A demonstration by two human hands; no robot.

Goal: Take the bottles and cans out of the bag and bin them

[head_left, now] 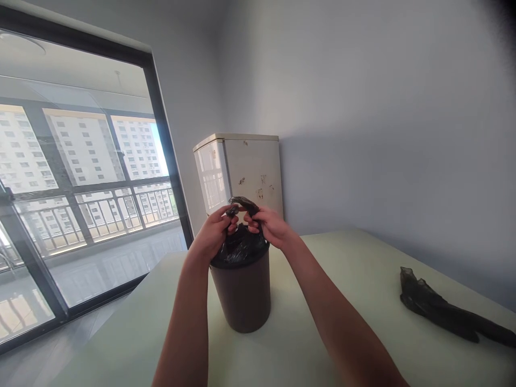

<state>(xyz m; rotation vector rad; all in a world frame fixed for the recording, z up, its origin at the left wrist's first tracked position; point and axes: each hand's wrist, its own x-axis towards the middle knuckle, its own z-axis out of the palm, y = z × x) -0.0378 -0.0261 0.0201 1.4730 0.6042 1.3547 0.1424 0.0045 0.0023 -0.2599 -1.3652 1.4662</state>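
Note:
A dark brown trash can stands upright on the pale green table. Black plastic of a garbage bag fills its mouth, and gathered ends of the bag rise above the rim. My left hand pinches one bunched end at the upper left of the can. At the upper right, my right hand grips another twisted end, which arches over toward the left fingers. Both hands are closed, close together over the opening. How far the bag reaches down inside is hidden.
Another black plastic bag lies crumpled on the table at the right. Behind the table stands a white refrigerator with worn marks, beside a grey wall. A dark-framed glass sliding door is at the left.

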